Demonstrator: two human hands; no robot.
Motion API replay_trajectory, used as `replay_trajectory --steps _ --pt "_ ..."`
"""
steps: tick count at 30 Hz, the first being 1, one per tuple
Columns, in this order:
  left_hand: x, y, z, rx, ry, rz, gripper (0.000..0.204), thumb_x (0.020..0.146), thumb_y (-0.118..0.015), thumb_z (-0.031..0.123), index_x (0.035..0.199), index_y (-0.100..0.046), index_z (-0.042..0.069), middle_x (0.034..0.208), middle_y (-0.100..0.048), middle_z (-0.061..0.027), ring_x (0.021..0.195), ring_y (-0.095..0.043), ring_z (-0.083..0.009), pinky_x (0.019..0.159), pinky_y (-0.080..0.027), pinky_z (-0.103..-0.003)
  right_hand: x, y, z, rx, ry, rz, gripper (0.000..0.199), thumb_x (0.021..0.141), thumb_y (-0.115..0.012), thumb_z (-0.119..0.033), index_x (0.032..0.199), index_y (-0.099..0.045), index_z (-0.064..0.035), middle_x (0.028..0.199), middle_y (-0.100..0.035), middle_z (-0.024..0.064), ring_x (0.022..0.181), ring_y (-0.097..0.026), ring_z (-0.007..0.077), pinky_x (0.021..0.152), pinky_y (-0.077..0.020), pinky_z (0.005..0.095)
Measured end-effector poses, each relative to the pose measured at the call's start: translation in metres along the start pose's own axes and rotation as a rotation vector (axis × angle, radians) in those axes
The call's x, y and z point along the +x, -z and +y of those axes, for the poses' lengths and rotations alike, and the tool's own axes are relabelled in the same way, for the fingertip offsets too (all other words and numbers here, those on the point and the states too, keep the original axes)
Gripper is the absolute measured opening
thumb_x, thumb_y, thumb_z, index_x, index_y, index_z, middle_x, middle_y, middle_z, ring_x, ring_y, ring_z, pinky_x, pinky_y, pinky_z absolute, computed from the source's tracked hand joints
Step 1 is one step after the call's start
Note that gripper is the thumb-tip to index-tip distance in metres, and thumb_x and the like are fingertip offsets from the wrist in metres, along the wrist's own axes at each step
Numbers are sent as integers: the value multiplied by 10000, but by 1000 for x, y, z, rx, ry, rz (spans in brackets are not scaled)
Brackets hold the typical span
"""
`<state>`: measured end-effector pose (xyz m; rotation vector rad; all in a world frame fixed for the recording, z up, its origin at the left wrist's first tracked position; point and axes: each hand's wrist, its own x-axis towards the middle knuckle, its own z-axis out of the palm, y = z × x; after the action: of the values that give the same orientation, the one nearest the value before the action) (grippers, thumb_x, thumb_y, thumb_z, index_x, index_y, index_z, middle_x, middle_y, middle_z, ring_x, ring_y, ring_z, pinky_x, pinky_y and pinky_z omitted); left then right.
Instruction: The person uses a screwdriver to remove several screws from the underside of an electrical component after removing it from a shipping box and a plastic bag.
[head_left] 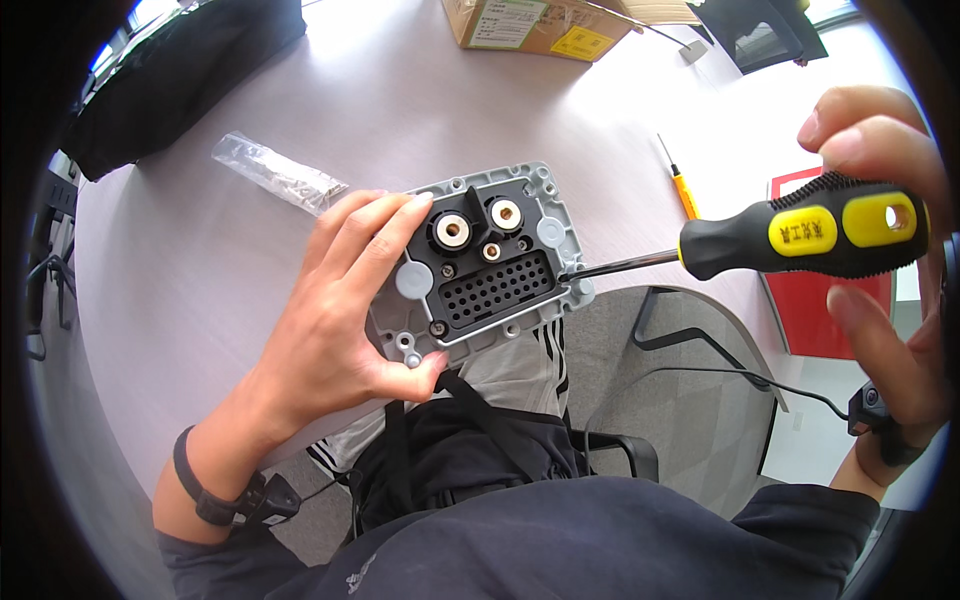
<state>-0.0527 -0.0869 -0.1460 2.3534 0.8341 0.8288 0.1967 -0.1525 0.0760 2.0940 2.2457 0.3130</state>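
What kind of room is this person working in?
Probably an office or small workshop used for assembly work. A pale round table holds a cardboard box, a clear bag of screws and a spare small screwdriver, and the grey floor below looks like office carpet.

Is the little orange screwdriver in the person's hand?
No, the small orange screwdriver lies on the table; the right hand holds the big black-and-yellow screwdriver.

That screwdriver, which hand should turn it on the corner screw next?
Probably the right hand. It already grips the black and yellow screwdriver, and the tip sits at the right edge of the grey connector plate. The left hand is busy holding that plate over the table.
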Motion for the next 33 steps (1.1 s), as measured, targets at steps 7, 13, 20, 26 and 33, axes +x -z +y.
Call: replay_trajectory --steps 7,13,20,26,33 --pt "2 3 3 -29 -18 -6 905 536 -764 213 1356 -439 8 1305 -465 -160 1268 -376 -357 1053 -360 -454 -4 2 -2 -4 -14 22 446 787 -756 -339 1005 -601 19 914 -636 137 794 -579 213 710 -447 322" --pt "0 3 2 -25 -3 4 904 531 -768 214 1349 -443 5 1296 -473 -152 1263 -378 -354 1053 -362 -452 4 -5 2 32 16 43 459 783 -761 -335 1023 -594 20 928 -635 136 809 -581 211 722 -449 321" --pt "1 2 1 -55 -29 20 882 538 -769 221 1332 -456 -5 1288 -478 -145 1255 -391 -341 1062 -354 -452 5 -4 3 58 28 96 476 779 -766 -331 1044 -586 21 946 -634 135 827 -582 208 735 -450 319" --pt "-1 2 1 -46 -29 33 884 541 -769 223 1333 -456 -11 1284 -481 -145 1254 -394 -340 1066 -353 -451 1 -6 7 92 39 130 490 776 -771 -328 1062 -579 22 960 -634 134 842 -584 206 746 -451 318" --pt "-2 0 -2 -39 -38 18 943 505 -741 237 1361 -424 3 1309 -458 -178 1278 -380 -364 1078 -331 -464 -6 -6 12 126 32 170 509 772 -777 -324 1083 -571 23 978 -633 133 860 -585 203 759 -453 317"
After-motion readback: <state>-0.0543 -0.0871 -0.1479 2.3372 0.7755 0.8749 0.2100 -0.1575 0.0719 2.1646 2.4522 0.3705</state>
